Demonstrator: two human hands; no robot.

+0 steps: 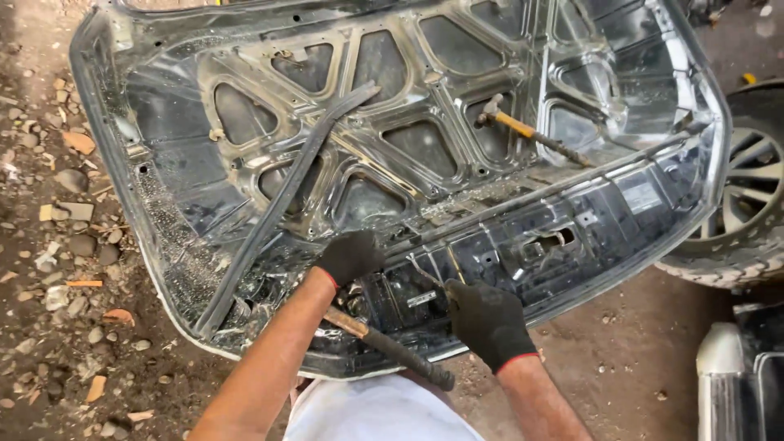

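At the far left, rubble and stones (69, 237) are strewn over the dirt floor. An upturned car bonnet (171, 147) is laid on that floor with its braced inner frame facing up. A long dark strip (282, 204) is propped slantwise across the frame.

The left hand (351, 255), gloved in black, is pressed down on the crumpled near edge of the bonnet. Its fingers are curled, but whether its grip is clenched on anything cannot be told. Under that forearm lies a hammer with a rusty shaft (384, 343), across the bonnet's edge and held by neither hand. Its head is hidden.

Just to the right, the right hand (486, 322), also gloved, is clenched on a thin metal piece (426, 276) that points into the dark front rail. What this piece is cannot be made out.

The step in hand is judged to be work on the bent near rail, with the panel steadied by one hand and the seam addressed by the other. A next move would call for the thin piece to be kept seated and the hammer to be within reach.

Farther right, a second hammer (523, 126) is left lying on the frame. A car wheel (751, 196) is seen beside the bonnet.
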